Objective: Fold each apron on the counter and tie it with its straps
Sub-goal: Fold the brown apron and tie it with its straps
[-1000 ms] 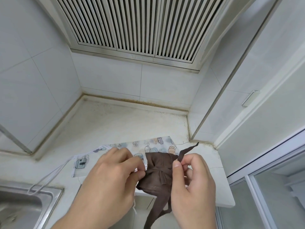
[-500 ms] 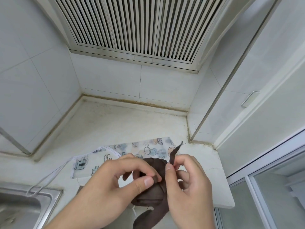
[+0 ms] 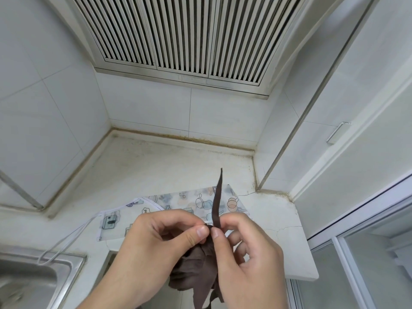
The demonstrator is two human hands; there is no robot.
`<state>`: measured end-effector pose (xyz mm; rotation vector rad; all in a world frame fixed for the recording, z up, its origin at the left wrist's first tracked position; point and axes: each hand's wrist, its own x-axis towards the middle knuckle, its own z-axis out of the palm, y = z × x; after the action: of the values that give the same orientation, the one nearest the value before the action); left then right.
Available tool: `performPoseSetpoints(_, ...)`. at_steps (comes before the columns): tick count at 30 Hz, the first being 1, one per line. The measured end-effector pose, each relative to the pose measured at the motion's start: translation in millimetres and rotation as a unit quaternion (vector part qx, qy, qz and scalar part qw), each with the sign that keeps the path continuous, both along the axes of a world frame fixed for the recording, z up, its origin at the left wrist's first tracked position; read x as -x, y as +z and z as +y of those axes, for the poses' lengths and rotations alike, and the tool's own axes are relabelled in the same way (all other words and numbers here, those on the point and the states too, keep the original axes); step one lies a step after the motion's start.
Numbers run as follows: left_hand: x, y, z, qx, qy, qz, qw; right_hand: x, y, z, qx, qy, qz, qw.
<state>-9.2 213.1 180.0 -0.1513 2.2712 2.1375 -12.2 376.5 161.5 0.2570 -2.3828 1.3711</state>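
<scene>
A folded brown apron [image 3: 196, 270] hangs bunched between my two hands, above the counter's front edge. My left hand [image 3: 160, 248] pinches the bundle's top with thumb and forefinger. My right hand [image 3: 247, 257] pinches a brown strap [image 3: 217, 201] whose free end sticks straight up. A second apron [image 3: 185, 204], pale with cartoon kitchen prints, lies flat on the white counter [image 3: 283, 233] behind my hands; its white straps [image 3: 66, 239] trail left towards the sink.
A steel sink [image 3: 40, 277] sits at the lower left. Tiled walls close the counter's back and left, with a louvred vent [image 3: 185, 34] above. A white cabinet with a handle [image 3: 336, 132] and a glass door stand to the right.
The brown strap end has risen from a slant to nearly upright. Both hands have drawn together, thumbs now meeting at the bundle's top, and the bundle sits lower between them.
</scene>
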Motion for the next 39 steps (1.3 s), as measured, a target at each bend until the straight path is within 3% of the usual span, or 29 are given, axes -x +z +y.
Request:
performPoseSetpoints(10, -1.9, 6.9, -3.1, 0.167, -0.078, -0.014, 0.983, 9.8, 8.1, 5.2, 0.059, 0.125, 0.035, 0.990)
performPoseSetpoints(18, -3.5, 5.9, -5.8, 0.049, -0.166, -0.034, 0.984, 10.1, 13.1, 3.6, 0.053, 0.086, 0.004, 0.995)
performPoseSetpoints(22, -3.4, -0.7, -4.8, 0.046, -0.136, -0.050, 0.988, 10.6, 14.8, 5.9, 0.086, 0.098, -0.092, 0.987)
performPoseSetpoints(27, -2.4, -3.6, -5.9, 0.007, -0.093, -0.074, 0.993, 14.2, 25.5, 22.5, 0.173, 0.173, -0.231, 0.942)
performPoseSetpoints(31, 0.3, 0.9, -5.6, -0.040, -0.103, -0.099, 0.989, 12.1, 33.1, 27.3, 0.087, 0.191, -0.227, 0.951)
performPoseSetpoints(39, 1.0, 11.2, -2.5, 0.011, -0.146, -0.085, 0.986, 17.6, 38.0, 27.9, -0.028, 0.193, -0.197, 0.961)
